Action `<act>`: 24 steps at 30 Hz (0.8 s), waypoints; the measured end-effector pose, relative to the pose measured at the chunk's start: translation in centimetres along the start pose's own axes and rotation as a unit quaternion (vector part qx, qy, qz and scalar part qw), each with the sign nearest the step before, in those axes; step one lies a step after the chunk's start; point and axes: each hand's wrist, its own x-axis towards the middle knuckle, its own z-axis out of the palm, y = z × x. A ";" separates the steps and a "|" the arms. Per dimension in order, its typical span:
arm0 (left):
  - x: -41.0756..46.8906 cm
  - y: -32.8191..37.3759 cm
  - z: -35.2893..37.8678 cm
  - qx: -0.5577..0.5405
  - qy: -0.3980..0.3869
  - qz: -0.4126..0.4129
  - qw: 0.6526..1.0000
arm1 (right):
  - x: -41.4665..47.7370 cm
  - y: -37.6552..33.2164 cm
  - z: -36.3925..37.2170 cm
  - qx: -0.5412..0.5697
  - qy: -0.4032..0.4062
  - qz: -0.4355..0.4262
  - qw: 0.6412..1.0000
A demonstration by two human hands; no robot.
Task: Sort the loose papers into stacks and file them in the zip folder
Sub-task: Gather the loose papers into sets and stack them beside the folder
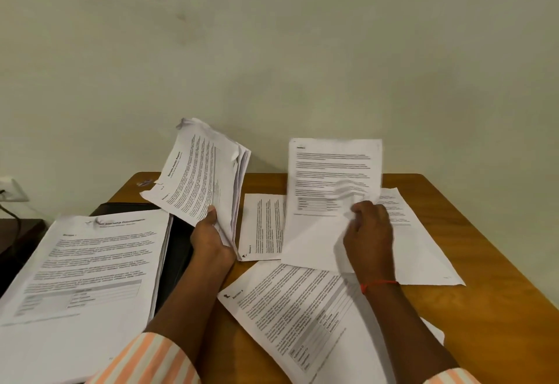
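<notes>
Left grip (211, 232) clenched on the lower edge of a paper bundle (205, 169), tilted above the worktop (490, 262); right grip (369, 226) pinches a single sheet (329, 178) upright by its lower part. Other loose sheets (302, 317) lie flat below, a thick stack (84, 262) left. Paper: light, limp, slippery, likely best pinched at an edge.

The bundle (202, 172) is headed "Sample Health Report".

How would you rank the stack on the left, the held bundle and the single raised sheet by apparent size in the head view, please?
1. Stack on the left, though it lies nearer the camera.
2. Bundle in the left hand and raised sheet in the right hand: alike, so unranked.
</notes>
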 end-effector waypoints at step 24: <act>-0.1 0.4 -0.1 0.017 -0.020 0.034 0.999 | -4.8 -4.5 5.5 -0.091 -0.303 -0.213 0.924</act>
